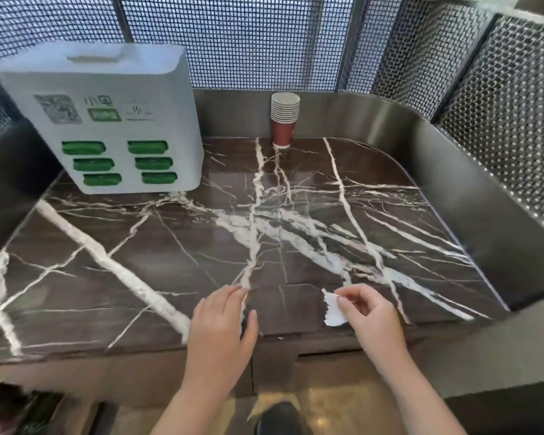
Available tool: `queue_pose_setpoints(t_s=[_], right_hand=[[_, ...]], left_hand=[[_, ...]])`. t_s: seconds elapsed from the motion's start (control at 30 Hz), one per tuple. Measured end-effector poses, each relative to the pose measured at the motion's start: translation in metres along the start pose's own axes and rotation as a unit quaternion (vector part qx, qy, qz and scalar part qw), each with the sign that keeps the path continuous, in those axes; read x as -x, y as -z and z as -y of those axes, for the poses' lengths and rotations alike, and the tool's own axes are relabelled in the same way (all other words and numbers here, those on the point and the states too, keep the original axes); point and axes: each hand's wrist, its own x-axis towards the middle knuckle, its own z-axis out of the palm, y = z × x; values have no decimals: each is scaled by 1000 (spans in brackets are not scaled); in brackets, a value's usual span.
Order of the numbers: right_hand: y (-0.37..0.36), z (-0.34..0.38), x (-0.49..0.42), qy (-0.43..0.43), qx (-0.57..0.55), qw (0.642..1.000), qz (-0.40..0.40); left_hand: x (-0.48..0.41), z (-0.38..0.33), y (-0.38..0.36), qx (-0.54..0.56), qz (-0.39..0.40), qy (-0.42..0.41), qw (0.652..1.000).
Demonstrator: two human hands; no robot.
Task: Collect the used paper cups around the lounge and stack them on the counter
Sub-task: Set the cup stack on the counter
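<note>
paper cups (284, 120): 1 nested stack, upright at the far edge of the counter (139, 246), touching or just short of the steel rim; cannot tell which. white power bank station (107, 120) at far left corner. left hand (222, 324) open, empty, flat at near edge. right hand (369, 318) pinches a torn paper scrap (333, 312).

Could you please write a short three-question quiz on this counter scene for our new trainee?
1. True or false: the stack of paper cups stands upright at the back of the marble counter.
2. Which hand pinches the white paper scrap? A) left hand B) right hand
3. What colour are the slots on the white charging station?

Key: 1 true; 2 B; 3 green.
</note>
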Motion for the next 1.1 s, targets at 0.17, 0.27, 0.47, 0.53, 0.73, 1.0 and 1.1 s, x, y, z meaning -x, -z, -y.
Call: queue_pose_setpoints(t_s=[0.17, 0.27, 0.47, 0.53, 0.73, 1.0, 1.1], right_hand=[[12, -4, 50, -10, 5, 1000, -21], [23, -8, 72, -13, 3, 999, -38], [46, -13, 93, -20, -9, 999, -49], [55, -18, 97, -19, -13, 999, -48], [89, -55, 107, -35, -10, 999, -30], [112, -140, 91, -96, 32, 995, -6], [99, -167, 77, -115, -1, 993, -20]], left_hand=[[43, -14, 10, 11, 8, -12, 1000], [56, -22, 13, 14, 4, -29, 999], [82, -37, 12, 4, -9, -23, 1000], [91, -44, 8, -3, -16, -30, 999], [116, -87, -21, -16, 4, -13, 1000], [120, -130, -103, -24, 74, -11, 997], [114, -130, -138, -37, 98, -12, 994]])
